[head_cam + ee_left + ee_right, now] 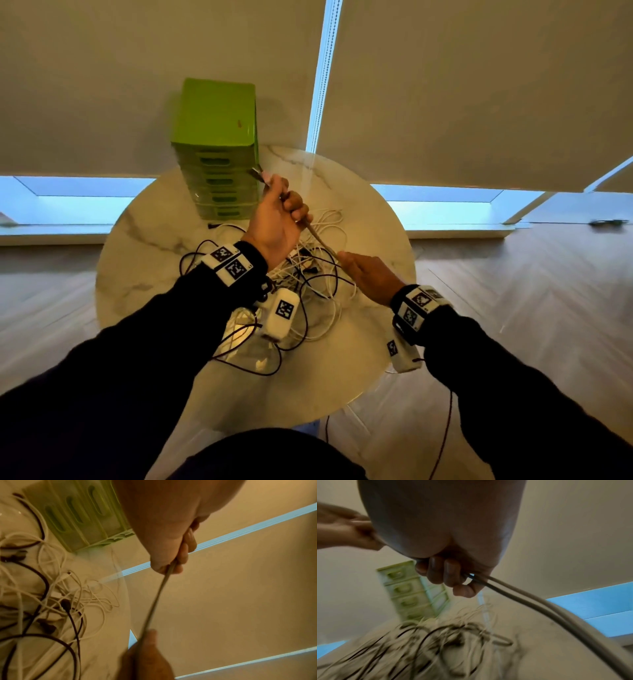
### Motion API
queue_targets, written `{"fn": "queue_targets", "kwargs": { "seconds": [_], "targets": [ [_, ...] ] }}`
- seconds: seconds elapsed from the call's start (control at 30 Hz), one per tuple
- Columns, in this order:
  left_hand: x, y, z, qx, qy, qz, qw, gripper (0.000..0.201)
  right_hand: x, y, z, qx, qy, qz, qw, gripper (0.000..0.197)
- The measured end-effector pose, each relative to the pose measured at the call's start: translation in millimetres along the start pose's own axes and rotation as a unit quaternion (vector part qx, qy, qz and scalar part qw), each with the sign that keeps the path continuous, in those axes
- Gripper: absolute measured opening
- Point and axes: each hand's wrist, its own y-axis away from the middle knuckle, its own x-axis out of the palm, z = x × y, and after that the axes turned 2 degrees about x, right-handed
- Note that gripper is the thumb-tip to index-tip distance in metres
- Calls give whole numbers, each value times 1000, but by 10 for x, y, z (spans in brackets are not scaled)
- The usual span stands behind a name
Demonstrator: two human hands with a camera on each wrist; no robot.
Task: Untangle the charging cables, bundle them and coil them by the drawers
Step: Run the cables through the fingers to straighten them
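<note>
Nearest to us, our two dark sleeves (144, 346) are reaching forward, each wrist wearing one band of black-and-white markers. Our left hand (274, 219) is curling its fingers (186, 550) round one grey cable (159, 592), fist raised above the round marble table (144, 246). One plug end of that cable is sticking out past the top of the fist, towards the green drawers (219, 150). Below the fist the cable is running taut and straight down to our right hand (368, 274).

In the right wrist view our right hand (447, 555) is closing its fingers (452, 574) on the grey cable (539, 605); there two strands are leaving the grip side by side, so the cable seems doubled, though blur is keeping us from being sure.

Under and between both grips, the tangle of cables (308, 274) is lying on the table, white and dark ones looped over each other. We cannot count them exactly; there are several of each colour. The tangle is reaching up to the foot of the drawers, just beyond the left grip.

We are seeing one drawer unit, standing upright at the table's far edge; its drawer fronts are stacked, at least five visible. Behind it two pale roller blinds (479, 96) are hanging, a bright strip between them.
</note>
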Motion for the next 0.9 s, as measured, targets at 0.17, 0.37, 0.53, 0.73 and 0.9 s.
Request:
{"fn": "queue_targets", "kwargs": {
  "seconds": [0.17,0.37,0.53,0.73,0.9],
  "targets": [
    [-109,-119,195,13,-45,-64,997,36,693,13,310,6,-14,109,994,57],
    [-563,-125,349,-41,-180,-50,981,34,695,-281,-73,-121,96,103,983,41],
    [-789,-109,443,-55,-179,-76,979,33,501,-792,-334,-7,75,27,997,28],
    [-865,-53,536,-62,-203,-77,974,37,722,-1170,-566,82,170,166,968,29],
    [-908,-33,562,-63,-235,-70,967,38,811,-1326,-666,39,210,149,965,32]
  ]
}}
